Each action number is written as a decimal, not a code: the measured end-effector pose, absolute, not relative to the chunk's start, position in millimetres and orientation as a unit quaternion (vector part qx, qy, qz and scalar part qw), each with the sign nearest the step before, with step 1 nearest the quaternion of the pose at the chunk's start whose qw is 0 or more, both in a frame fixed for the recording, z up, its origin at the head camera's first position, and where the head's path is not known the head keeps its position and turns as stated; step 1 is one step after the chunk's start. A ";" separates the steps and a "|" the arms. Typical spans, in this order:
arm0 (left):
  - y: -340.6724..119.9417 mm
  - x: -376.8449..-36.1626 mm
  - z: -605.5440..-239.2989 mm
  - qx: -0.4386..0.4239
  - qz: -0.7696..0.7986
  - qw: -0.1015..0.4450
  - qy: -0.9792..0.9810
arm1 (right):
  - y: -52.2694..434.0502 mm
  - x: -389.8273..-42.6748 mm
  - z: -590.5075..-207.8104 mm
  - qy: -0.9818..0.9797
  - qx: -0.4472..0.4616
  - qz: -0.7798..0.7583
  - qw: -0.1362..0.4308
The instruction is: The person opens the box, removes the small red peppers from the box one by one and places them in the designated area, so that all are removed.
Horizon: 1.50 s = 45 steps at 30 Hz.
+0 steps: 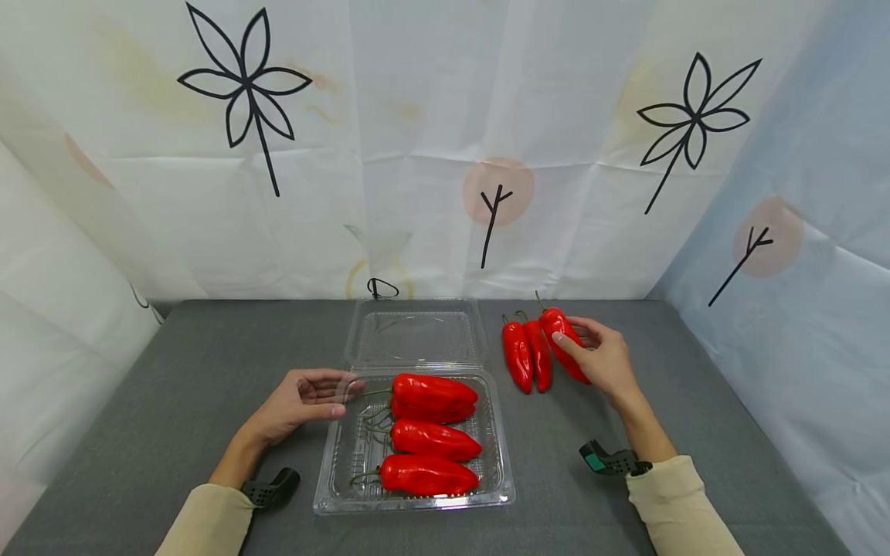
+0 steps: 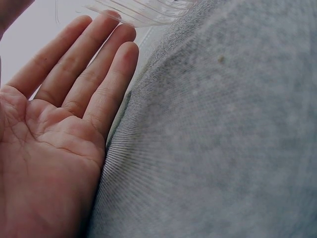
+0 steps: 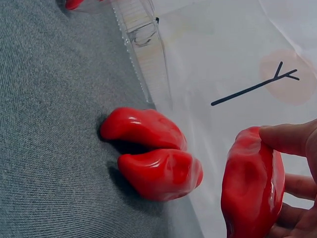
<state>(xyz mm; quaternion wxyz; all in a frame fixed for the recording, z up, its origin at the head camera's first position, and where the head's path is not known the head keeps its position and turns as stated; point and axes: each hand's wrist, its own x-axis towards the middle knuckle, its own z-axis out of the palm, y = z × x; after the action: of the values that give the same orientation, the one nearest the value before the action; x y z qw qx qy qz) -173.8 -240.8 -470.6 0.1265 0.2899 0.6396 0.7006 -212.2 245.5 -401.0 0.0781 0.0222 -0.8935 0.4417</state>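
A clear plastic clamshell box (image 1: 505,485) lies on the grey table, its lid (image 1: 356,340) folded back behind it. Several red peppers sit inside, stems to the left, among them a front pepper (image 1: 427,475) and a middle one (image 1: 436,440). At the box's back left corner, my left hand (image 1: 299,401) has its fingers extended; in the left wrist view the fingertips (image 2: 128,52) are beside the clear plastic. My right hand (image 1: 603,359) grips a red pepper (image 3: 250,183) between thumb and fingers. Beside it on the table lie a left pepper (image 1: 517,357) and a thinner one (image 1: 538,355).
The grey table (image 1: 229,340) ends at a white patterned cloth (image 1: 417,154) hanging behind. More cloth hangs along the right side (image 1: 799,347) and the left side. A wristband (image 1: 271,488) is on my left wrist, another (image 1: 612,461) on my right.
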 end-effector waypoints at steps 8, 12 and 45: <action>-241.0 -173.7 -471.3 0.284 0.697 0.127 0.646 | 246.6 -213.0 -401.5 -0.893 0.007 0.445 0.069; -241.3 -174.1 -471.8 0.287 0.700 0.129 0.641 | 248.5 -214.6 -403.5 -0.893 -0.006 0.445 0.064; -241.4 -174.3 -472.0 0.281 0.696 0.125 0.649 | 250.5 -223.7 -426.1 -0.901 -0.040 0.428 0.050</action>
<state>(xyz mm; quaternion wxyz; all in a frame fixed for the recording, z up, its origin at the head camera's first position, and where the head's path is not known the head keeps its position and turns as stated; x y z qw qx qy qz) -174.3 -241.4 -472.0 0.1248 0.2813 0.6491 0.6957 -223.7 250.5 -426.1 0.0502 -0.0404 -0.9014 0.4281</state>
